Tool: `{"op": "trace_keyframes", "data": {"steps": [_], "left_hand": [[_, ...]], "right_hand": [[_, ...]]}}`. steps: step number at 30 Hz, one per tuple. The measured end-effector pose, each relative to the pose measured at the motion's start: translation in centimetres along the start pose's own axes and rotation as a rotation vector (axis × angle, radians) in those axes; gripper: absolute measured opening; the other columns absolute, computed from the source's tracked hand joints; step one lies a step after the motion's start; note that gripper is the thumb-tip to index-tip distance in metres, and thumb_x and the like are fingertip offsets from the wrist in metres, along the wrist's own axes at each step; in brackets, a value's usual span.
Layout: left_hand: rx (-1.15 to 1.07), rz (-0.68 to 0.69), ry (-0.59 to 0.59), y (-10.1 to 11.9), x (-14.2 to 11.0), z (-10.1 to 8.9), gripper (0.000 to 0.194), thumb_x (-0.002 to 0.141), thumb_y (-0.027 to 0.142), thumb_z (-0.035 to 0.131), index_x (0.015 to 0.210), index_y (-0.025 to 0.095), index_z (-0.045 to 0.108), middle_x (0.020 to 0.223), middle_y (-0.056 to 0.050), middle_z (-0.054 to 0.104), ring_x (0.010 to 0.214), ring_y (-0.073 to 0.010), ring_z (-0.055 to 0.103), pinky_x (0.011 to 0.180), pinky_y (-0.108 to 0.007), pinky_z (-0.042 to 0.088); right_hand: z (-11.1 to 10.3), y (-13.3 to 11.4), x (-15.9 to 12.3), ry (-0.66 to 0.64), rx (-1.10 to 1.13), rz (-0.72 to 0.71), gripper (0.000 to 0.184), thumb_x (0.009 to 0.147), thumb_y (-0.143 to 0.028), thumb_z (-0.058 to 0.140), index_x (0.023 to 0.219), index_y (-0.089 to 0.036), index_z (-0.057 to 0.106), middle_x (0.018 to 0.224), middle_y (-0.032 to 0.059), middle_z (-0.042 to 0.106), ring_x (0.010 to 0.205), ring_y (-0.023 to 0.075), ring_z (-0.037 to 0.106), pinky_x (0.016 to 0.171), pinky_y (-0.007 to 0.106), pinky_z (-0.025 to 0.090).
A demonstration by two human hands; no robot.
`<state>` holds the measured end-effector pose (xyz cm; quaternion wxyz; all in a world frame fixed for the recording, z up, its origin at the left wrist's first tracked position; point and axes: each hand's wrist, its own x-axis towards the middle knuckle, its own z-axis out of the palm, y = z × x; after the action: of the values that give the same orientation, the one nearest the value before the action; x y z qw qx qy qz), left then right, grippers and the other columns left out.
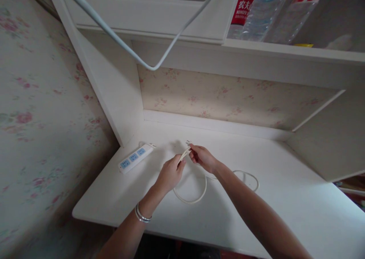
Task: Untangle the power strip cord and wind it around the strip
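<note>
A white power cord (pixel 191 202) runs between my hands and trails in loose curves on the white desk. My left hand (pixel 170 174), with a silver bangle on its wrist, is closed around a gathered part of the cord. Just to the right and farther off, my right hand (pixel 203 157) pinches the cord close to its plug (pixel 188 142), whose metal prongs point away to the upper left. To the left of both hands lies a white power strip (pixel 137 158) with blue socket faces; I see nothing plugged into its top.
The white desk (pixel 285 213) has its front edge below my forearms. A shelf (pixel 296 53) overhangs the back, with plastic water bottles (pixel 265 12) on it. A thick pale cable (pixel 154 67) hangs in a loop at the upper left. Floral wallpaper (pixel 42 111) covers the left wall.
</note>
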<state>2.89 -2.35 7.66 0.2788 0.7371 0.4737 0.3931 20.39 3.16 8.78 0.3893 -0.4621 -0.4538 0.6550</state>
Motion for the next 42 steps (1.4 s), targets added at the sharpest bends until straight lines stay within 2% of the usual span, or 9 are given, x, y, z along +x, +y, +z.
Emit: {"op": "trace_keyframes", "data": {"steps": [5, 9, 16, 22, 25, 28, 31, 37, 42], "left_hand": [[0.083, 0.032, 0.007, 0.1, -0.4, 0.6, 0.038, 0.095, 0.037, 0.040, 0.130, 0.023, 0.045, 0.094, -0.007, 0.070, 0.081, -0.0216, 0.066, 0.069, -0.029, 0.045], [0.124, 0.136, 0.056, -0.4, -0.6, 1.2, 0.039, 0.097, 0.033, 0.037, 0.134, 0.025, 0.045, 0.120, -0.008, 0.065, 0.103, -0.0209, 0.065, 0.087, -0.031, 0.048], [0.181, 0.033, 0.181, -0.1, -1.0, 1.5, 0.036, 0.097, 0.033, 0.037, 0.128, 0.022, 0.052, 0.109, -0.008, 0.070, 0.094, -0.0195, 0.067, 0.081, -0.028, 0.050], [-0.052, -0.222, 0.216, 1.1, -0.8, 0.4, 0.039, 0.096, 0.040, 0.034, 0.126, 0.022, 0.053, 0.067, 0.001, 0.062, 0.061, -0.0145, 0.059, 0.059, -0.024, 0.043], [-0.141, -0.255, 0.221, 1.1, -0.6, 0.1, 0.040, 0.096, 0.041, 0.034, 0.126, 0.022, 0.054, 0.060, 0.003, 0.055, 0.058, -0.0136, 0.054, 0.059, -0.024, 0.041], [-0.207, -0.239, 0.182, 0.9, -0.6, 0.1, 0.042, 0.094, 0.043, 0.038, 0.123, 0.019, 0.057, 0.060, 0.003, 0.054, 0.056, -0.0135, 0.052, 0.058, -0.024, 0.040], [-0.242, -0.163, 0.129, 0.7, -0.9, 0.1, 0.040, 0.092, 0.044, 0.043, 0.114, 0.017, 0.062, 0.061, 0.002, 0.055, 0.056, -0.0130, 0.050, 0.057, -0.023, 0.038], [-0.226, -0.081, 0.118, 0.7, -1.4, -0.8, 0.035, 0.093, 0.041, 0.042, 0.089, 0.016, 0.067, 0.064, 0.001, 0.056, 0.060, -0.0126, 0.050, 0.058, -0.022, 0.036], [-0.131, -0.005, 0.041, 1.0, -1.6, -1.7, 0.035, 0.094, 0.039, 0.041, 0.083, 0.017, 0.065, 0.071, -0.001, 0.059, 0.068, -0.0139, 0.053, 0.063, -0.024, 0.038]], "right_hand": [[-0.8, 0.7, -1.6, 0.026, -0.095, 0.033, 0.039, 0.080, -0.055, 0.058, 0.073, -0.016, 0.057, 0.060, 0.0006, 0.061, 0.055, 0.0116, 0.055, 0.058, 0.026, 0.041], [-0.8, 2.0, -3.1, -0.001, -0.230, -0.018, 0.036, 0.083, -0.050, 0.055, 0.087, -0.015, 0.066, 0.095, 0.0077, 0.070, 0.092, 0.0190, 0.063, 0.085, 0.033, 0.045], [-0.8, 4.2, -4.4, 0.095, -0.813, -0.390, 0.060, 0.084, -0.030, 0.053, 0.142, -0.021, 0.040, 0.147, 0.0059, 0.040, 0.136, 0.0214, 0.033, 0.115, 0.043, 0.022], [-0.6, 3.8, -4.4, 0.254, -1.036, -0.467, 0.051, 0.089, -0.029, 0.046, 0.139, -0.018, 0.044, 0.139, 0.0106, 0.049, 0.130, 0.0227, 0.042, 0.111, 0.041, 0.031], [-0.6, 3.9, -4.3, 0.283, -1.061, -0.521, 0.063, 0.087, -0.032, 0.052, 0.145, -0.016, 0.033, 0.147, 0.0126, 0.038, 0.137, 0.0240, 0.032, 0.113, 0.043, 0.029], [0.0, 3.6, -4.0, 0.211, -1.044, -0.605, 0.068, 0.087, -0.035, 0.054, 0.147, -0.019, 0.026, 0.149, 0.0119, 0.034, 0.138, 0.0227, 0.031, 0.113, 0.043, 0.028], [1.2, 2.2, -3.6, 0.051, -1.031, -0.688, 0.053, 0.091, -0.037, 0.051, 0.140, -0.021, 0.040, 0.141, 0.0109, 0.047, 0.130, 0.0218, 0.042, 0.108, 0.040, 0.033], [2.0, -1.6, -4.2, -0.308, -0.963, -0.498, 0.036, 0.096, -0.043, 0.039, 0.108, -0.022, 0.066, 0.096, 0.0039, 0.069, 0.089, 0.0168, 0.062, 0.082, 0.028, 0.045], [-1.3, -5.0, -7.1, -0.261, -0.999, -0.304, 0.045, 0.089, -0.057, 0.044, 0.081, -0.019, 0.067, 0.067, -0.0019, 0.057, 0.063, 0.0118, 0.050, 0.058, 0.022, 0.037]]}}
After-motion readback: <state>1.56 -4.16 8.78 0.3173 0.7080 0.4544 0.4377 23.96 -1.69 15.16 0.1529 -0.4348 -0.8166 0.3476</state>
